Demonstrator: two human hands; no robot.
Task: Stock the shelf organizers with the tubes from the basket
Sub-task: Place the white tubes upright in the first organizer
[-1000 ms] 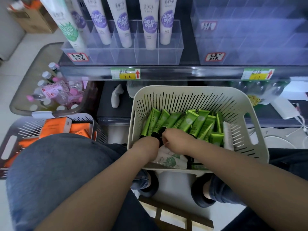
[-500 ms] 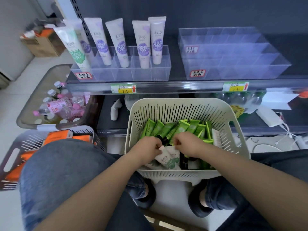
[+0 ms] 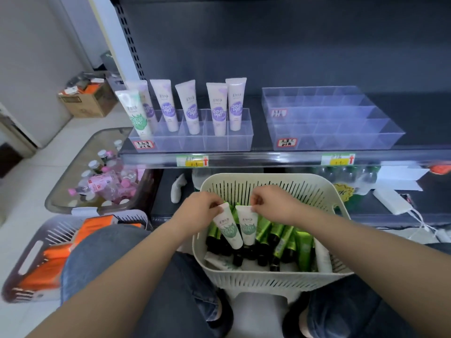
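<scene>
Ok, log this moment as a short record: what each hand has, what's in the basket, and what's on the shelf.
left hand: pinches the top end of a white plastic tube with green print
right hand: pinches a second white-and-green tube the same way
position: both tubes side by side over the cream slotted plastic basket
basket contents: green tubes with black caps
left clear plastic organizer: five white tubes with purple print, one shelved white-and-green tube at its left end
right clear plastic organizer: same shelf, labelled front

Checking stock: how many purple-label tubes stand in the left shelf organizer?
5. One purple-label tube at the left end, half hidden behind the green-label tube; four more rightward.
</scene>
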